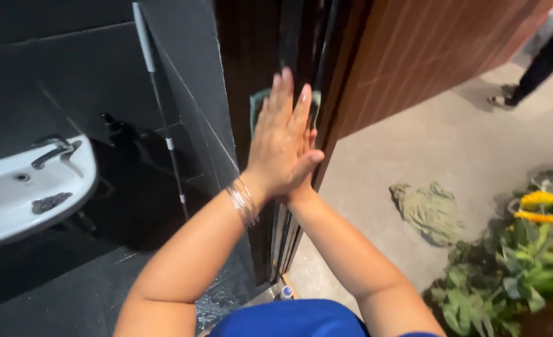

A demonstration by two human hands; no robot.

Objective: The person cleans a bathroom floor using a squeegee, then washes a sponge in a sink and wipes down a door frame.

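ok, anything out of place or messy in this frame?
A crumpled green rag lies loose on the floor right of the door edge, near the sunflowers. The dark bathroom floor by the doorway looks wet. Both hands, left over right, press a green cloth on the door edge.

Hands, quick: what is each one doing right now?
Left hand: open and flat, fingers extended, pressing a green cloth against the door edge.
Right hand: mostly hidden behind the left; state cannot be told.
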